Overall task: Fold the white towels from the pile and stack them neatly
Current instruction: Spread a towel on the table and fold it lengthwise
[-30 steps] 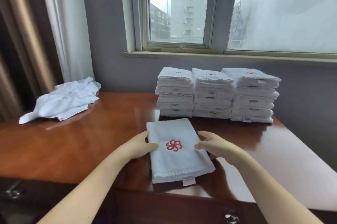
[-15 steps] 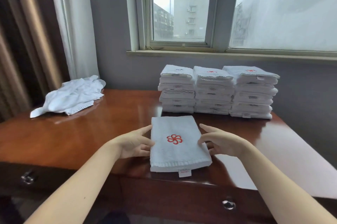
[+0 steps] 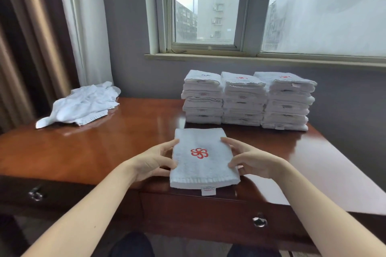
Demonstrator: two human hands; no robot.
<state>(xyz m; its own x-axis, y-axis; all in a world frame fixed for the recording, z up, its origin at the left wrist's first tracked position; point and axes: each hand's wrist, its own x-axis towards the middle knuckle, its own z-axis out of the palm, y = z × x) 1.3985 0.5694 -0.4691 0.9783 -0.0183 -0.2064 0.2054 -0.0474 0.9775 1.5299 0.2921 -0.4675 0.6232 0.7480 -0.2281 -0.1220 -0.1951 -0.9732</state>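
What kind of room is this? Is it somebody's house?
Probably a hotel room or its laundry area, not certainly. Three neat stacks of folded white towels carry matching red embroidered logos, and they sit on a glossy brown wooden desk beside heavy brown curtains.

White towel (image 3: 203, 158), red pinwheel emblem (image 3: 199, 153)

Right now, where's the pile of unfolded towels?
In the head view, the unfolded pile lies at the table's far left, beside the curtain, well left of the three folded stacks under the window.
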